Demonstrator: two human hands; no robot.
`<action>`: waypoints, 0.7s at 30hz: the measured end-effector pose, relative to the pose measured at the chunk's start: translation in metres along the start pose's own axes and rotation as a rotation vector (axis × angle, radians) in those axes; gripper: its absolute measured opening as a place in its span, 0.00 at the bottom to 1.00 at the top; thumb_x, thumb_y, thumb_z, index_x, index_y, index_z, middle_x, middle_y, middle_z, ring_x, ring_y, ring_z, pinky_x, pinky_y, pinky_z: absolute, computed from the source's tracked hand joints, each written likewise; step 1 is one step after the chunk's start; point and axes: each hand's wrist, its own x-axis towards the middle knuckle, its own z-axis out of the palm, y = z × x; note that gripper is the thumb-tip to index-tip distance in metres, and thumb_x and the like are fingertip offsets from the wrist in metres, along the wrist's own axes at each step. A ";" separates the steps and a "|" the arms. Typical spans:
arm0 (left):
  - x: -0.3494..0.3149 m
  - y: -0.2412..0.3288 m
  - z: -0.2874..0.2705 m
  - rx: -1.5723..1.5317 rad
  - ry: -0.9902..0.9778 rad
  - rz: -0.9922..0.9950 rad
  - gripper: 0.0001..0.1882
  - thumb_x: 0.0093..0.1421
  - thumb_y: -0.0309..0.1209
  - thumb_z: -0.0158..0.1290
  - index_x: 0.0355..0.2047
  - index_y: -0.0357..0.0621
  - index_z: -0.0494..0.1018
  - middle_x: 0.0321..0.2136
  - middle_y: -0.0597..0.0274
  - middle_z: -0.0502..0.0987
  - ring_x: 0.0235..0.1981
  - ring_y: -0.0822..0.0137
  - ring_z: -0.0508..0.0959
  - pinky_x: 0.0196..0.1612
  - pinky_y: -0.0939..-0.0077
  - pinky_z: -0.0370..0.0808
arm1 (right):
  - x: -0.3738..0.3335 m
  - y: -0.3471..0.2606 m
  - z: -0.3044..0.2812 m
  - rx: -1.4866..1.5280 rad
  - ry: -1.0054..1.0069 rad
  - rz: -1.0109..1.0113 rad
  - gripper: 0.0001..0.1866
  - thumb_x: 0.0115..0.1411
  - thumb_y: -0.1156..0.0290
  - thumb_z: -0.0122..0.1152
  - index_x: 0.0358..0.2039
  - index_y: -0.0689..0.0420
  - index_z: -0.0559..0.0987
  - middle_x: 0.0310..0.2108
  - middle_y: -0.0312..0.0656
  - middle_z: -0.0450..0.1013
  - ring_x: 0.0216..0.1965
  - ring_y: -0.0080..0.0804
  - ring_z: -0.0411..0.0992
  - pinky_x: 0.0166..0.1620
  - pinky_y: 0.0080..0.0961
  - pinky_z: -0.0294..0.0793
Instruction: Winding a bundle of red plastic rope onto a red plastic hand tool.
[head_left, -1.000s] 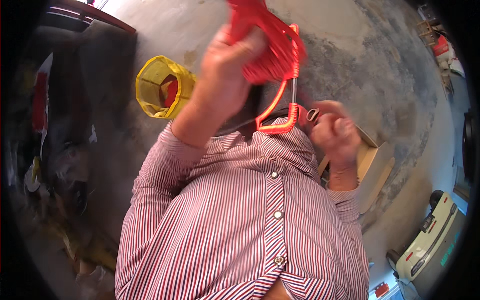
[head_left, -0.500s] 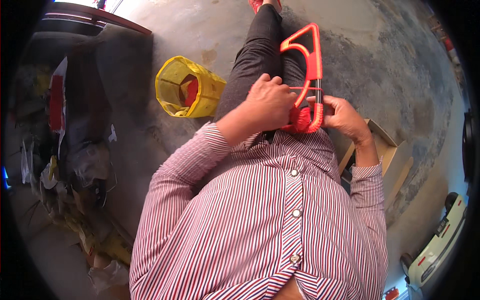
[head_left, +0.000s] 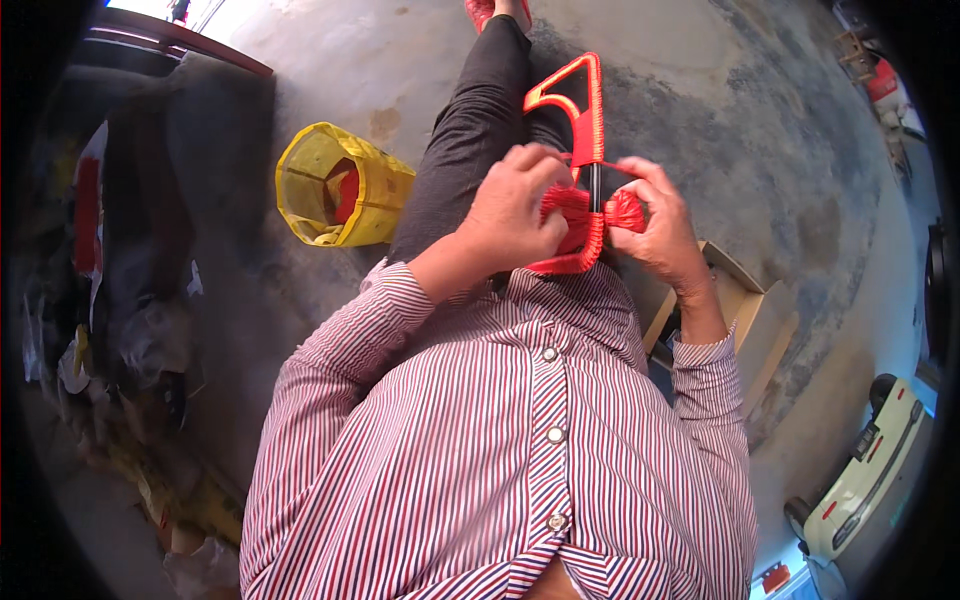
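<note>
An open frame (head_left: 590,120) with a pointed far end lies over my thighs, closely wound with red-orange cord. One stretch of its right side is bare dark tube (head_left: 596,187). A bundle of red cord (head_left: 626,211) passes across this tube and shows on both sides of it. My right hand (head_left: 662,232), closed, grips the bundle's right end, and a thin strand runs taut from its raised forefinger to the tube. On the left, my left hand (head_left: 512,208) has its fingers curled at the bundle's other part; its exact grip is partly hidden.
A yellow bag-like bin (head_left: 395,195) with red material inside lies left of my legs. By my right forearm is an open cardboard box (head_left: 765,320). Dark clutter with plastic scraps (head_left: 165,340) fills the left side. A pale green toy-like vehicle (head_left: 865,470) is at lower right.
The red bundle now shows to the right of the tube, in my right hand. My left hand has turned, its fingers lifting nearer the tube. The whole view has shifted slightly.
</note>
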 end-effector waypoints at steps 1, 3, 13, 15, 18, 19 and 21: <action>0.000 0.001 -0.003 -0.015 0.065 -0.018 0.19 0.43 0.25 0.50 0.39 0.38 0.72 0.42 0.48 0.72 0.48 0.51 0.72 0.53 0.64 0.69 | 0.000 -0.001 -0.008 -0.009 -0.012 0.001 0.20 0.43 0.67 0.67 0.37 0.64 0.76 0.52 0.49 0.69 0.55 0.44 0.69 0.57 0.32 0.68; 0.001 -0.006 0.002 -0.125 0.177 -0.193 0.22 0.43 0.24 0.50 0.42 0.37 0.71 0.43 0.51 0.72 0.49 0.55 0.72 0.54 0.66 0.68 | -0.001 -0.001 -0.024 0.015 0.105 -0.067 0.21 0.45 0.67 0.66 0.41 0.60 0.78 0.56 0.46 0.69 0.58 0.42 0.66 0.60 0.35 0.65; 0.008 -0.011 0.049 -1.075 -0.128 -0.947 0.26 0.45 0.20 0.46 0.49 0.36 0.64 0.31 0.64 0.70 0.30 0.72 0.70 0.37 0.81 0.67 | -0.065 0.051 -0.150 1.032 0.799 0.095 0.22 0.59 0.61 0.58 0.50 0.60 0.74 0.44 0.50 0.74 0.50 0.46 0.70 0.53 0.49 0.67; 0.005 -0.006 0.048 -1.055 -0.095 -0.973 0.26 0.45 0.20 0.46 0.49 0.37 0.64 0.30 0.66 0.68 0.29 0.73 0.67 0.35 0.82 0.65 | -0.069 0.034 -0.161 1.430 0.478 -0.133 0.24 0.56 0.60 0.63 0.48 0.63 0.73 0.49 0.50 0.72 0.49 0.44 0.69 0.50 0.44 0.68; 0.009 0.000 0.046 -1.061 -0.092 -0.967 0.27 0.46 0.21 0.46 0.51 0.38 0.63 0.30 0.69 0.66 0.27 0.76 0.63 0.32 0.84 0.61 | -0.072 0.041 -0.155 1.467 0.180 -0.312 0.28 0.53 0.65 0.62 0.52 0.66 0.68 0.53 0.45 0.65 0.49 0.35 0.65 0.49 0.39 0.67; 0.006 -0.002 0.045 -1.044 -0.070 -0.976 0.27 0.46 0.21 0.46 0.51 0.38 0.63 0.30 0.69 0.66 0.27 0.76 0.63 0.32 0.84 0.61 | -0.063 0.036 -0.134 1.486 0.179 -0.159 0.26 0.52 0.68 0.60 0.51 0.65 0.69 0.50 0.43 0.66 0.47 0.34 0.67 0.51 0.35 0.67; 0.006 -0.004 0.047 -1.002 -0.104 -0.969 0.27 0.47 0.22 0.46 0.52 0.38 0.63 0.30 0.69 0.66 0.27 0.76 0.63 0.32 0.84 0.60 | -0.049 0.004 -0.079 1.474 0.143 0.114 0.24 0.52 0.71 0.58 0.51 0.63 0.70 0.46 0.40 0.69 0.45 0.31 0.70 0.51 0.28 0.68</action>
